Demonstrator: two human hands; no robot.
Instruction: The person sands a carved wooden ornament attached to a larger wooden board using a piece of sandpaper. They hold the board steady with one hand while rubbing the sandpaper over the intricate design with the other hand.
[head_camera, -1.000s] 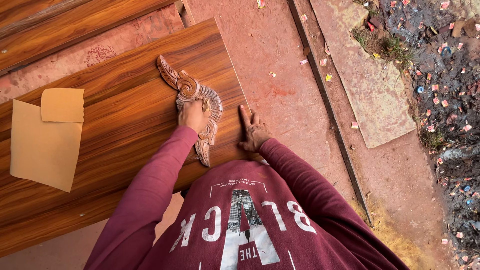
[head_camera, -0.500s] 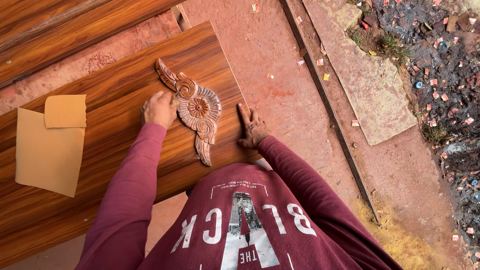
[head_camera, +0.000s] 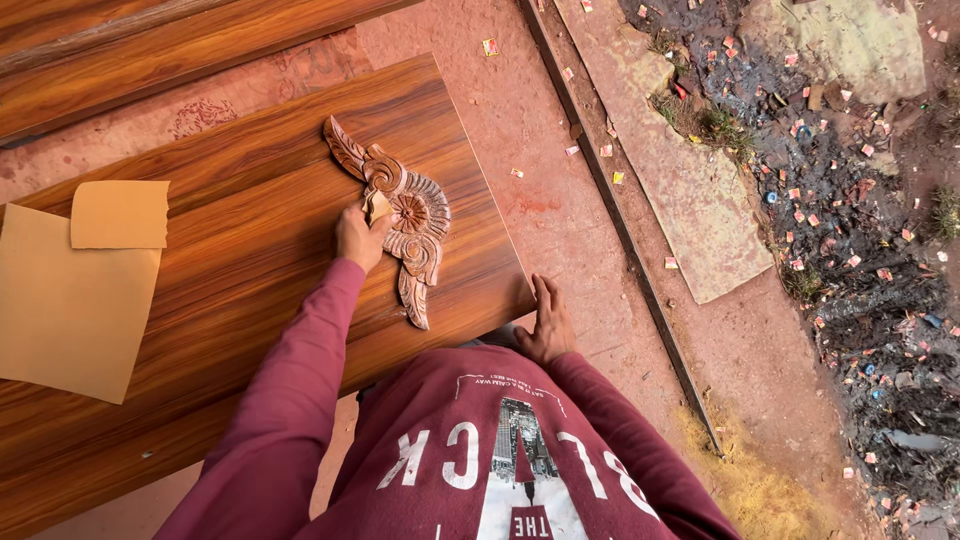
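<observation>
Sandpaper sheets (head_camera: 75, 300) lie left of the carved ornament (head_camera: 400, 215) under the left hand (head_camera: 358, 235).

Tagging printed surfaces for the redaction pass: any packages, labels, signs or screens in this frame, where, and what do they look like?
No packages, signs or screens that can be made out.
Print on maroon sweatshirt: bottom centre on the person's chest, white block letters around a grey-and-white picture.
Small scraps of red, yellow and white litter: scattered over the dark ground at upper right, too small to tell as labels.
</observation>
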